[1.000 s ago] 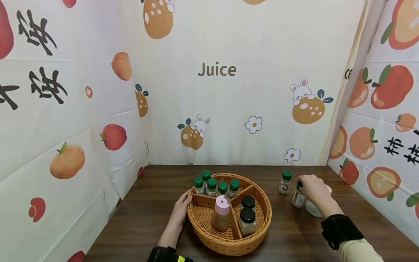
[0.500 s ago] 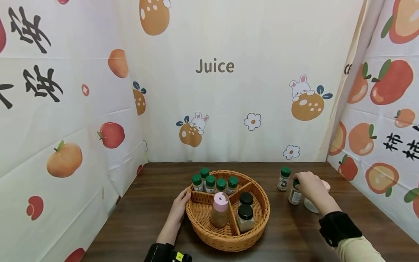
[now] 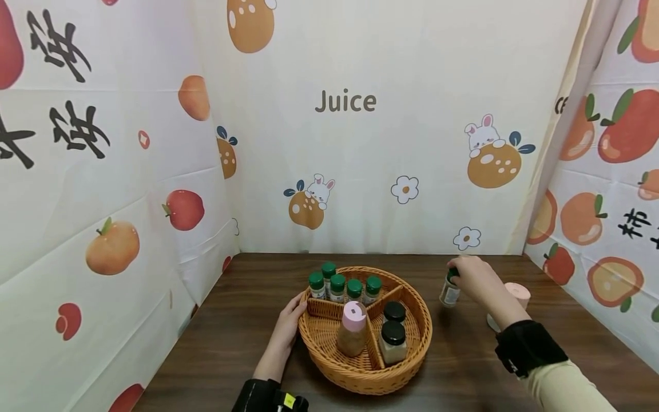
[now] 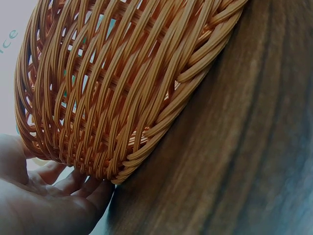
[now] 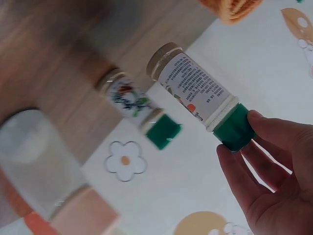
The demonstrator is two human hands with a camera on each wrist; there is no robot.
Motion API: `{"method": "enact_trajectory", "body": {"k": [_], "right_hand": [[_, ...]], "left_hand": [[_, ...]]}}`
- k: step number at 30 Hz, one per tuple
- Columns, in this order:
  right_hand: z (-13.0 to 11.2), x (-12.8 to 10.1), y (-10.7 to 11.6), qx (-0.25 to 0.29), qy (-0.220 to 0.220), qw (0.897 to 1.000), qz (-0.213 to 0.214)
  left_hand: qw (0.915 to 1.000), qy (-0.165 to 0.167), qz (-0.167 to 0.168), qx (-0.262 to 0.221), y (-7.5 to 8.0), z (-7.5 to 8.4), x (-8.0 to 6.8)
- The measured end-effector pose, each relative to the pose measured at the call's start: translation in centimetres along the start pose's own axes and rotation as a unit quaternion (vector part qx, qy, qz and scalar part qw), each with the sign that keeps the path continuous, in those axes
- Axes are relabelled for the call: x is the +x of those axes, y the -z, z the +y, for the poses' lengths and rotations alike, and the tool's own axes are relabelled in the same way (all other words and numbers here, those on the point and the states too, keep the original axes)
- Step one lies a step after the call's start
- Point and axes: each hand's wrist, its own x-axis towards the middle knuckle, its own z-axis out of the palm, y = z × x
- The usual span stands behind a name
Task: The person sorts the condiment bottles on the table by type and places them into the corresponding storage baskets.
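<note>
My right hand [image 3: 477, 281] pinches a seasoning bottle [image 5: 195, 90] by its green cap. In the right wrist view, a second green-capped bottle [image 5: 131, 100] stands beside it; in the head view I cannot make that one out. A round wicker basket [image 3: 366, 382] with three compartments sits on the table, and my left hand [image 3: 286, 327] grips its left side, thumb by the rim and fingers against the outer weave. Several green-capped bottles [image 3: 337, 289] fill the back compartment. The front left one holds a pink-capped bottle [image 3: 352, 332], the right one two black-lidded jars [image 3: 393, 342].
Right of my right hand, partly hidden by it, stands a white container with a pale pink lid [image 3: 517, 293]. The dark wooden table [image 3: 226, 343] is bounded by fruit-printed cloth [image 3: 355, 171] at the back and sides.
My right hand has moved left, carrying the seasoning bottle away from the pink-lidded container and in front of the other bottle. My left hand keeps its hold on the basket.
</note>
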Motion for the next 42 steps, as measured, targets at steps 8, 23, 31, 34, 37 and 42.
{"method": "enact_trajectory", "body": {"k": [8, 23, 31, 34, 37, 42], "right_hand": [[-3.3, 1.9, 1.2, 0.021, 0.036, 0.998, 0.047], [-7.7, 4.1, -0.1, 0.088, 0.065, 0.992, 0.070], [-9.2, 4.9, -1.3, 0.102, 0.084, 0.990, 0.058], [-9.6, 5.1, -1.8, 0.096, 0.090, 0.990, 0.048], [-9.9, 5.2, -2.2, 0.083, 0.106, 0.990, 0.035], [-10.2, 5.3, -2.7, 0.080, 0.123, 0.989, 0.014]], "left_hand": [[1.0000, -0.005, -0.004, -0.007, -0.1, 0.2, 0.1], [0.9999, -0.007, -0.009, -0.005, -0.3, 0.1, 0.0], [1.0000, -0.005, -0.005, -0.003, -0.5, 0.2, -0.2], [1.0000, -0.005, -0.005, -0.005, -0.4, 0.2, -0.2], [1.0000, -0.006, -0.007, -0.001, -0.2, 0.2, -0.2], [1.0000, -0.006, -0.006, 0.003, 0.0, 0.2, -0.4]]}}
